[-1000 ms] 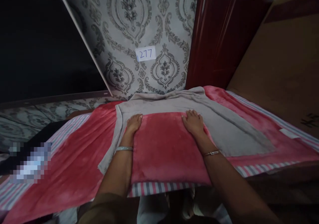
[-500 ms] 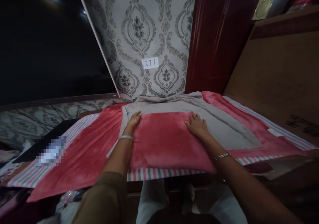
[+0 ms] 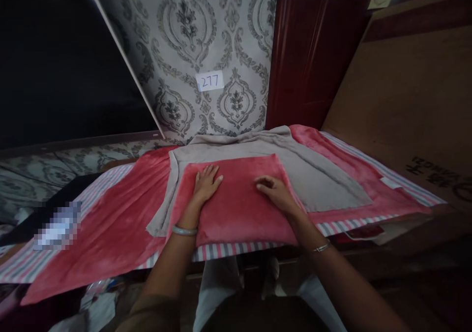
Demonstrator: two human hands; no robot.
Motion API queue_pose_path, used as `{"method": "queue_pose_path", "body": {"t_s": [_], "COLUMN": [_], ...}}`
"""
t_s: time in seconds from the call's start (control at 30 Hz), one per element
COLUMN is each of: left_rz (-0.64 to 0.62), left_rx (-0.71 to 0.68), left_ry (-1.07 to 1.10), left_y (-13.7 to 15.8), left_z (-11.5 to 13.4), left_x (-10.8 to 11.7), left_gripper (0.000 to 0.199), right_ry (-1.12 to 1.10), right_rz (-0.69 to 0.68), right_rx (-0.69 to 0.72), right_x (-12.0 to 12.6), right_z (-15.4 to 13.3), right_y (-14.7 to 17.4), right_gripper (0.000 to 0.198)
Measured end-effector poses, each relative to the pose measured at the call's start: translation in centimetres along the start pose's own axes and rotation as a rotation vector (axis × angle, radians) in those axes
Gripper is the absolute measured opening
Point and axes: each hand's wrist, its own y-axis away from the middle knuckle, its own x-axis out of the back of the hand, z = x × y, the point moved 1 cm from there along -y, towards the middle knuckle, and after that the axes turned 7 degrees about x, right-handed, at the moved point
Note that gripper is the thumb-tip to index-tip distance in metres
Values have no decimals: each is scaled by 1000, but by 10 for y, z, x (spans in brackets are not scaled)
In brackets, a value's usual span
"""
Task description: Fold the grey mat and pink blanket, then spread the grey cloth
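A square-looking panel of red plush cloth (image 3: 236, 199) lies in front of me on top of a grey cloth (image 3: 320, 174). My left hand (image 3: 207, 184) rests flat on the panel's left part, fingers spread. Over its right part is my right hand (image 3: 276, 190), fingers loosely curled and thumb apart, with nothing visible in it. Whether those fingertips touch the plush I cannot tell. More red plush cloth (image 3: 121, 224) spreads out beneath the grey one, on both sides. Under everything lies a striped pink, grey and white cloth (image 3: 236, 249), showing along the front edge.
A large dark screen (image 3: 66, 66) stands at the left. Patterned wallpaper (image 3: 236, 42) bears a paper marked 277 (image 3: 210, 80). To the right are a dark red door frame or panel (image 3: 308, 51) and a big cardboard box (image 3: 409, 91). A small white tag (image 3: 391, 183) lies on the right-hand cloth.
My left hand has moved from the panel's far left corner onto its surface. My right hand has left the far right corner, come inward and curled. The view has shifted slightly.
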Motion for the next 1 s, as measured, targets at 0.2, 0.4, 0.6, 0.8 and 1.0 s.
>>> {"method": "queue_pose_path", "body": {"t_s": [0.2,0.4,0.6,0.8,1.0], "left_rz": [-4,7,14,167,266], "left_rx": [2,-3,-3,130,320], "left_ry": [33,53,53,-35,-119], "left_y": [-3,-2,-2,8,20], "left_z": [-2,-4,-4,7,13], "left_x": [1,-1,-1,-3,2], "left_gripper": [57,57,55,57,83], "right_ry": [215,168,87,148,214], "right_rz": [-95,146,243,294,270], "right_rx": [151,109,33,112,173], "right_x": [-9,-14,-8,-10,-13], "right_z": [-8,-2,4,-4,1], "right_y": [5,4,4,13,17], "right_gripper": [22,14,31,29,27]}}
